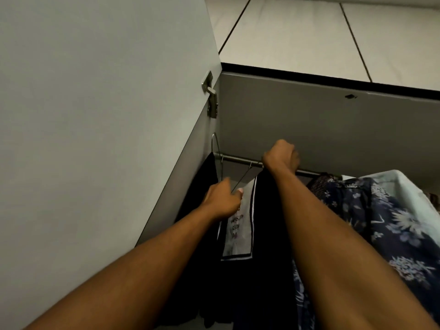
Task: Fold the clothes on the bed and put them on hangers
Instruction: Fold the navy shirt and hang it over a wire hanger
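**Hanging stage already, bed nowhere in shot**

Looking at this one, I'd say the task is well past the folding part, at least for some items. Both arms reach up into an open wardrobe. The right hand (282, 154) is curled into a fist right at the rail (238, 159), just above a black garment (269, 222). Its fingers are hidden behind the knuckles, so I can't tell if it grips that garment's hanger hook or the rail itself. The left hand (221, 198) is lower and pinches the wire hanger (242, 175) right where the white garment (238, 234) with dark trim and some blurry print starts.

So the task's clothes, the ones we can see anyway, are on the rail. There's another dark piece (204, 177) hard against the left side, then the white one, the black one, a blue floral garment (392, 222) and a pale green one (409, 186) at the far right. My guess is the white or the black one is getting settled into place. What's left on the bed is anyone's guess, since the bed isn't in view at all.

Room-wise, the grey wardrobe door (95, 115) stands open on the left with a metal hinge (212, 98). Above the wardrobe's dark top edge there's a ceiling (297, 32) of pale panels split by thin dark lines. The light is dim.
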The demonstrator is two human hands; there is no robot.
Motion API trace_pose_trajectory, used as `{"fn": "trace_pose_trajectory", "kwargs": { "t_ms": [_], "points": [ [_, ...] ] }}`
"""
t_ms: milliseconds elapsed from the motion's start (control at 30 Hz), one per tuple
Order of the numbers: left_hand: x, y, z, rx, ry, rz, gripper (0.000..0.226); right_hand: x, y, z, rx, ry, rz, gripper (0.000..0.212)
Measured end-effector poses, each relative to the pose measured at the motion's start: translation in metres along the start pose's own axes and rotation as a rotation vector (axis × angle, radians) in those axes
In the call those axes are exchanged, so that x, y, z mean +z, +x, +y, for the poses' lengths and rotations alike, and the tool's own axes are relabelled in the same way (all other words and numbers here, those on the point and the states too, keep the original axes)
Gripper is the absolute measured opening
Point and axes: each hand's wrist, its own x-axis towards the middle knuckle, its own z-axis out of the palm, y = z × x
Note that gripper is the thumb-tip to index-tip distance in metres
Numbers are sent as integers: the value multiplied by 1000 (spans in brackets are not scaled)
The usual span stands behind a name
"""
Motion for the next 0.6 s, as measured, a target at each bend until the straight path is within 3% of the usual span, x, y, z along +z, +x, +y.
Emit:
{"fn": "trace_pose_trajectory", "kwargs": {
  "t_ms": [367,600],
  "points": [
    [-25,-37,14,95,39,216,42,11,-22,-73,-178,201,-306,32],
    [-53,-57,17,70,106,284,38,22,-33,-96,-68,461,-528,61]
  ]
}}
